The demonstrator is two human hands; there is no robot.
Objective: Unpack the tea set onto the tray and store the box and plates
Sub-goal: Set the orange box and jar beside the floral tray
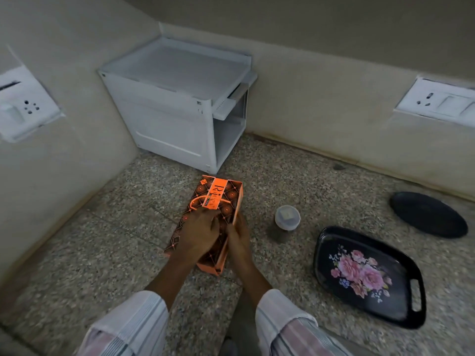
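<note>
1. Box (215, 217): orange and dark, patterned carton with an orange label band and a thin orange cord handle. It lies on the speckled stone counter (102, 253) at centre, long axis running from near to far, its far end close to the white rack.
2. Left hand (199, 233): laid flat over the near half of the box's top face, fingers spread and pressing down; palm in contact, not curled around anything.
3. Right hand (239, 238): at the box's right edge, fingers pinching the raised flap or side panel there. The exact grip is partly hidden by the left hand.
4. Sleeves (133, 322): pale striped cloth, both forearms entering from the near edge.
5. Tray (334, 242): black, rectangular with rounded corners, pink floral print and a cut-out handle; right of the box, well apart from it, nothing on it.
6. Plate (428, 214): black, round, far right, beyond the tray and near the wall.
7. Container (287, 217): small, round, with a translucent lid; between box and tray.
8. Rack (177, 98): white plastic shelf unit in the far corner, open on its right side.
9. Wall sockets: one on the left wall (25, 109), one on the right (437, 101).
</note>
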